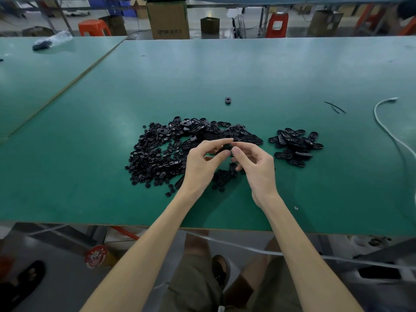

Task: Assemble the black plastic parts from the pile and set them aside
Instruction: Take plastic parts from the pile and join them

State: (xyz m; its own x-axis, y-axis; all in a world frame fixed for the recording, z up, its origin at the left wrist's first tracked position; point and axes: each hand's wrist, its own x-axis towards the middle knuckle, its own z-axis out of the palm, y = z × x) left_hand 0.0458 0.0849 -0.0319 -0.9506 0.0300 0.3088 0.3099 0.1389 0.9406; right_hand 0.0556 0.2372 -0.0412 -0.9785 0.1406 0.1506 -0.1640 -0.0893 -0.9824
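Your left hand [201, 162] and right hand [257, 166] hold one black part [225, 147] above the pile [155, 154], fingers clamped on it, likely aligning halves; sorted heap [295, 145] at 3 o'clock.

Green table [225, 70]: black parts pile [157, 154], smaller pile [295, 146], white cable [382, 122]

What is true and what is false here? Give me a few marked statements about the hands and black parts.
The left hand and right hand both pinch one black part. True.
The smaller pile lies left of the big pile. False: the smaller pile lies to its right.
A white cable lies on the table. True.
The table is red. False: it is green.
A lone part lies beyond the big pile. True.
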